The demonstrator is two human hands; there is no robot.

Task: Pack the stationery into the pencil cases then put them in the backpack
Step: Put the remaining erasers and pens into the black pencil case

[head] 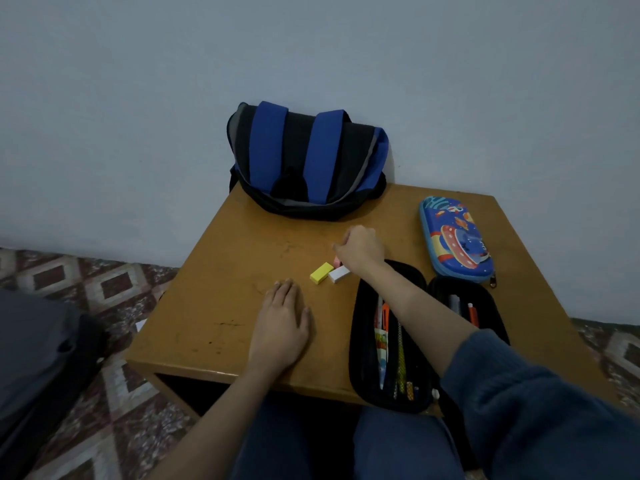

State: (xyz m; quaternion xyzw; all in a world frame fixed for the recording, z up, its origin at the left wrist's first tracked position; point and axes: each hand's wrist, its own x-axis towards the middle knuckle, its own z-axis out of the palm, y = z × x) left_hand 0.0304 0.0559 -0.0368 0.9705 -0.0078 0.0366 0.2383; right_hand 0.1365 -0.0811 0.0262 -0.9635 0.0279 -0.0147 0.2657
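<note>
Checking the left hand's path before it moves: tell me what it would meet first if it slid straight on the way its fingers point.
The left hand lies flat on the table, fingers pointing away toward the backpack. Straight ahead is bare tabletop, so the backpack probably comes first; the yellow eraser sits just right of that line, though depth is uncertain.

The table [221,306] at frame centre looks like smooth, scuffed matt wood; the backpack [304,161] above it is matt cloth, the blue printed pencil case [453,237] at right glossy and hard-shelled, the open black pencil case [363,341] soft fabric
</note>
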